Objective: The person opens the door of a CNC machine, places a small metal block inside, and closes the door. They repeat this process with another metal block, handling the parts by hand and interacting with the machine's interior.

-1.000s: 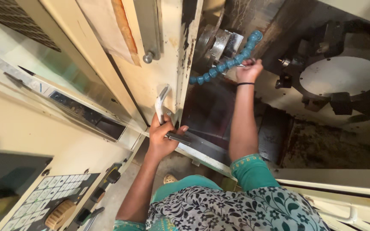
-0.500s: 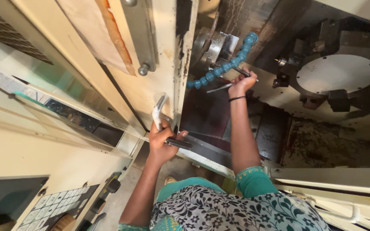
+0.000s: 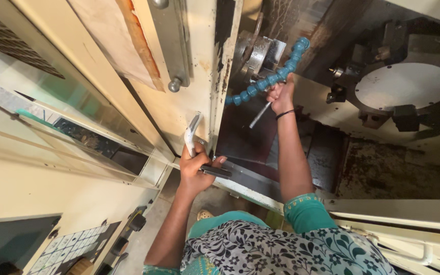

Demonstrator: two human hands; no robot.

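Metal rod [image 3: 259, 115] clenched in right hand [image 3: 281, 94]; left hand [image 3: 195, 168] fisted around door handle [image 3: 192, 134].

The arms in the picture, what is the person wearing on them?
Both arms are bare from the elbow down. The right arm has a short teal sleeve with a thin patterned gold edge, and a slim black band circles the right wrist. The top below is black and white with flowers and teal leaves. The left hand wears nothing.
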